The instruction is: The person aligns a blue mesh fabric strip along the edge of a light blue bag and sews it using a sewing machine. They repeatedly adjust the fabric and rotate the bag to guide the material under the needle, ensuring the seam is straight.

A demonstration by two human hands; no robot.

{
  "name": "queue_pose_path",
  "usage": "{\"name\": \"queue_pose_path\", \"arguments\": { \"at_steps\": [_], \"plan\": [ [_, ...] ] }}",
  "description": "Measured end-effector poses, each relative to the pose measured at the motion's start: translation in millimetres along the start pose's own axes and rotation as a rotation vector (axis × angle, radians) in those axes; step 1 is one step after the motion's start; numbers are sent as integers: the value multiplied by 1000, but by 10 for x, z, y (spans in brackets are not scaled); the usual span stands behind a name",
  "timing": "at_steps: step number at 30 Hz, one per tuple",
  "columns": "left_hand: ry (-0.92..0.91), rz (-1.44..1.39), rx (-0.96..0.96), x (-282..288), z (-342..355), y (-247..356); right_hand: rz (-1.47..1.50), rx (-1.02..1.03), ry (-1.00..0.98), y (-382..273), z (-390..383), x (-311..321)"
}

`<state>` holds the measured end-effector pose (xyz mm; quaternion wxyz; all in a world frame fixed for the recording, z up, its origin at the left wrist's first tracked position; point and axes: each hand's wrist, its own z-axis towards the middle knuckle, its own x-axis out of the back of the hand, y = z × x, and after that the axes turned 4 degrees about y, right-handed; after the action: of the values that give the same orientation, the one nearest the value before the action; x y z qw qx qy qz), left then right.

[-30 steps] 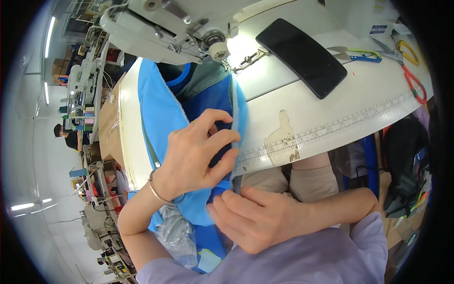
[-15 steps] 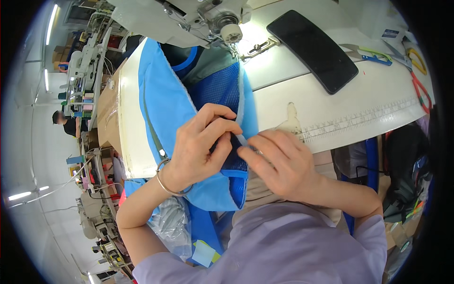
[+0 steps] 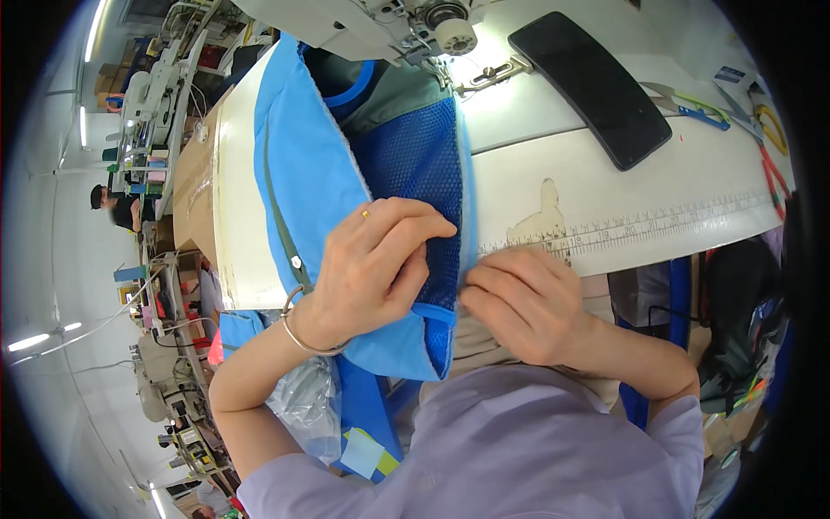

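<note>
A light blue fabric piece (image 3: 316,164) with a dark blue mesh panel (image 3: 415,164) lies across the table. Its far end reaches under the head of a sewing machine (image 3: 432,35). Down its left part runs a dark green zipper (image 3: 278,212) with a pale pull. My left hand (image 3: 376,268), with a ring and a bangle, is curled with its fingers pinched on the fabric at the mesh. My right hand (image 3: 527,303) has its fingers pressed together at the right border of the fabric, by my lap. The fingers partly cover what they grip.
A black phone (image 3: 592,91) lies right of the machine, with scissors (image 3: 692,108) beyond it. A printed ruler scale (image 3: 657,221) follows the table's near edge. Below hangs a clear plastic bag (image 3: 307,406). More sewing machines and another person (image 3: 121,208) are at the left.
The fingertips of my two hands have come apart slightly, the right one lower and further right. A pale bit seen between them earlier no longer shows. The whole view has shifted a little.
</note>
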<state>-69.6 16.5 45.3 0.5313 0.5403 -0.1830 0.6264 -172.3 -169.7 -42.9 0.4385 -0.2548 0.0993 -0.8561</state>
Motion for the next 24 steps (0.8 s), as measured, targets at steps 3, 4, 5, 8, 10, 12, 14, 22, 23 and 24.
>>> {"name": "queue_pose_path", "arguments": {
  "at_steps": [3, 4, 5, 8, 10, 12, 14, 22, 23, 24],
  "plan": [
    [-31, 20, -31, 12, -17, 13, 45, 66, 75, -5, 4, -54],
    [-41, 27, -44, 14, -19, 20, 40, 73, 59, -2, 12, -55],
    [-43, 25, -58, 9, -27, 22, 33, 79, 42, 3, 22, -52],
    [-55, 34, -84, 4, -50, 1, 21, 95, -57, 11, 43, -4],
    [-71, 57, -75, 21, -57, -5, 14, 111, -110, 11, 21, 35],
    [-101, 60, 10, 45, -31, 76, 5, 132, -129, 15, -23, 40],
    [-172, 94, 51, 105, -4, 183, 11, 149, -96, 31, -32, 34],
    [-323, 266, 0, 257, -205, 299, 6, 128, -102, 37, -35, 27],
    [-308, 285, -20, 261, -223, 296, 4, 132, -108, 36, -24, 19],
    [-240, 272, -34, 275, -243, 272, -2, 133, -114, 37, -20, 21]
  ]
}}
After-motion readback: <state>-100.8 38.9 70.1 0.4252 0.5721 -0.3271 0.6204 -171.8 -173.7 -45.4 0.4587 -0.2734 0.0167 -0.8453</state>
